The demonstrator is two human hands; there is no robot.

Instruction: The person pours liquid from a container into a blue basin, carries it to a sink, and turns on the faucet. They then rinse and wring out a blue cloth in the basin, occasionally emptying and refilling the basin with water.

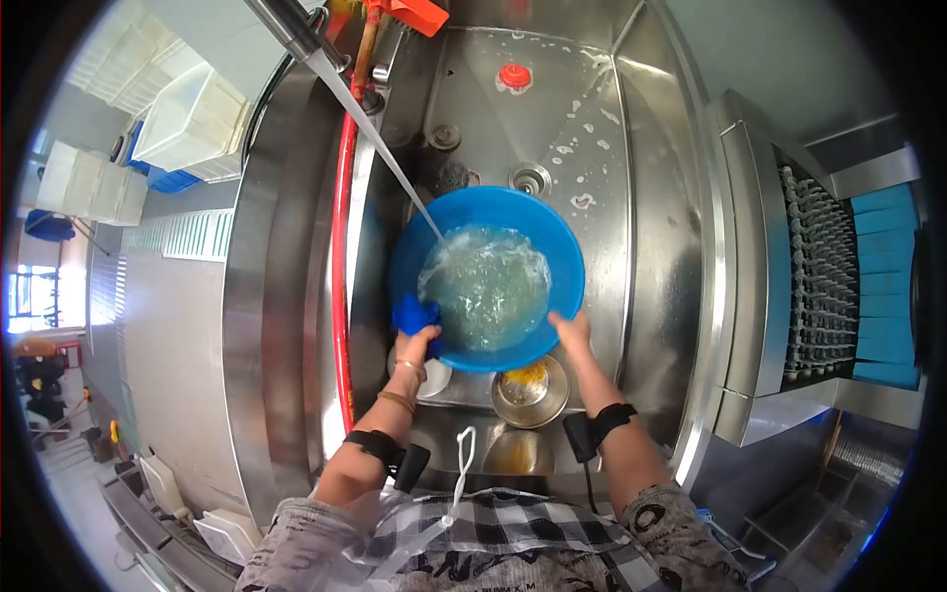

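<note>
A round blue plastic basin (569, 259) stands in the steel sink (483, 94), holding churning, slightly cloudy water (483, 291). My left hand (422, 341) is closed on a bunched blue cloth (412, 314) at the basin's near left side; whether its fingers also grip the rim is hidden. On the near right, my right hand (571, 332) is closed on the basin's rim. A stream of water (377, 143) falls from the metal tap (286, 28) into the basin. Close to me, a metal bowl (508, 407) with yellow bits sits beside a partly covered white dish (435, 379).
A long red pole (343, 247) lies along the sink's left edge. Behind the basin are a drain (530, 179) and a red round object (514, 76). To the right stands a steel machine (750, 286) with blue flaps. White crates (192, 123) are stacked at the left.
</note>
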